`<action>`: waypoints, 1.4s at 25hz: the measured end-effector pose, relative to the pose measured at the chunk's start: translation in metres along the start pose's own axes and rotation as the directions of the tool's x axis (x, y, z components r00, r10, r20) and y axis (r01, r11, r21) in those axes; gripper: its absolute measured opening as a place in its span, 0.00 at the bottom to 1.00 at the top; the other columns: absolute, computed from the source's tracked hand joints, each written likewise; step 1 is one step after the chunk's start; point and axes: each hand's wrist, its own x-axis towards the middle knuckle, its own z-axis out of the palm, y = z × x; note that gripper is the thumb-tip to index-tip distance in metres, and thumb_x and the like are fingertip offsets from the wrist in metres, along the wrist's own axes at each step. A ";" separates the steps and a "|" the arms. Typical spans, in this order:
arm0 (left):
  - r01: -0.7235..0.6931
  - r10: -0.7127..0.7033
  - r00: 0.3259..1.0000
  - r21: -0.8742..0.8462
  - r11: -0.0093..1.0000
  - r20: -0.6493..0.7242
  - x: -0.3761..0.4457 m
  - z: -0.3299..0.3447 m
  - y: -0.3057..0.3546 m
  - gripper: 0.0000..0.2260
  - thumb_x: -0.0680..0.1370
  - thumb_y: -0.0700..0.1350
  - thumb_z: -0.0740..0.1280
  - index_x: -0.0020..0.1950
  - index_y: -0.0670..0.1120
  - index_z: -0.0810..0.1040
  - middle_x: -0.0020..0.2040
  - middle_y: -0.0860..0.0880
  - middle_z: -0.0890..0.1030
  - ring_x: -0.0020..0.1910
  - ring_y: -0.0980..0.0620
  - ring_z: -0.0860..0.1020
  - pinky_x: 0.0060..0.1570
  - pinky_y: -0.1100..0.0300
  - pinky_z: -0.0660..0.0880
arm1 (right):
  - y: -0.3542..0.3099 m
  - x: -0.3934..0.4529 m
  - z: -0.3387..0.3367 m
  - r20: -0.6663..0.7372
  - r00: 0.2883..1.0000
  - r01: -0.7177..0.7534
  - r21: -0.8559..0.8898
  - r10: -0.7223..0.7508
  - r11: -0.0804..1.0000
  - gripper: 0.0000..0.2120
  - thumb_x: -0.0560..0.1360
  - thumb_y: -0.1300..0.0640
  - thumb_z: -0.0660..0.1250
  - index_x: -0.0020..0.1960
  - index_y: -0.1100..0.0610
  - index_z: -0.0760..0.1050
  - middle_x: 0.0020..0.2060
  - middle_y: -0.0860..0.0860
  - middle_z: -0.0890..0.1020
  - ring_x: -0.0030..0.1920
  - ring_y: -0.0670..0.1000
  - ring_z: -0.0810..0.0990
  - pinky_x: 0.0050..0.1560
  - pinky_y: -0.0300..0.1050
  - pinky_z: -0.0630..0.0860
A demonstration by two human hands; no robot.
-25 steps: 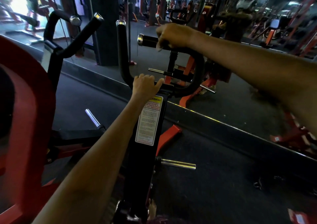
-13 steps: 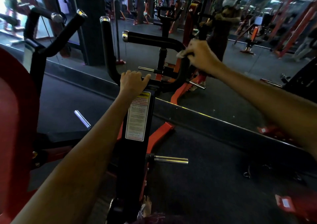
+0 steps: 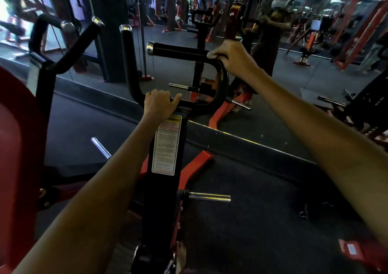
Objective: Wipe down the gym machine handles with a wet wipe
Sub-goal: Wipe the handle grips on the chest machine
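While the left hand [image 3: 160, 103] curls its fingers over the black crossbar [image 3: 189, 103] above the warning label [image 3: 167, 144], the right hand [image 3: 233, 57] grips the padded handle [image 3: 178, 51] at its bend, fingers wrapped round it with a pale wet wipe [image 3: 212, 53] pinched underneath against the grip.

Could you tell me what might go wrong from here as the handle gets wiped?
1. The wet wipe is nearly hidden under the right hand; it may slip out along the horizontal handle.
2. The left hand grips only the bar's lower bend; a hard wipe might swing the machine arm.
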 end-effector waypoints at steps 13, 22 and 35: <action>-0.009 0.009 1.000 0.021 1.000 0.010 -0.001 -0.001 0.001 0.22 0.81 0.58 0.51 0.42 0.43 0.72 0.42 0.43 0.74 0.49 0.43 0.74 0.57 0.49 0.66 | -0.043 -0.053 0.025 0.169 0.977 -0.110 -0.138 0.133 0.984 0.09 0.76 0.64 0.63 0.52 0.65 0.79 0.50 0.59 0.76 0.42 0.50 0.75 0.45 0.41 0.72; -0.023 0.024 1.000 0.009 1.000 -0.007 -0.003 -0.002 0.001 0.21 0.82 0.58 0.51 0.41 0.43 0.71 0.42 0.43 0.74 0.49 0.43 0.74 0.57 0.50 0.66 | -0.013 -0.027 0.006 0.251 0.968 0.121 -0.400 -0.018 0.909 0.12 0.77 0.68 0.58 0.57 0.67 0.76 0.53 0.63 0.71 0.55 0.61 0.71 0.49 0.51 0.72; -0.007 0.010 0.999 0.051 0.999 -0.047 -0.006 -0.002 0.005 0.24 0.82 0.57 0.51 0.44 0.40 0.75 0.46 0.39 0.77 0.50 0.42 0.74 0.54 0.50 0.65 | -0.109 -0.089 0.093 -0.034 0.913 -0.405 0.061 0.407 0.912 0.09 0.76 0.68 0.59 0.53 0.67 0.75 0.57 0.61 0.73 0.52 0.55 0.75 0.48 0.41 0.74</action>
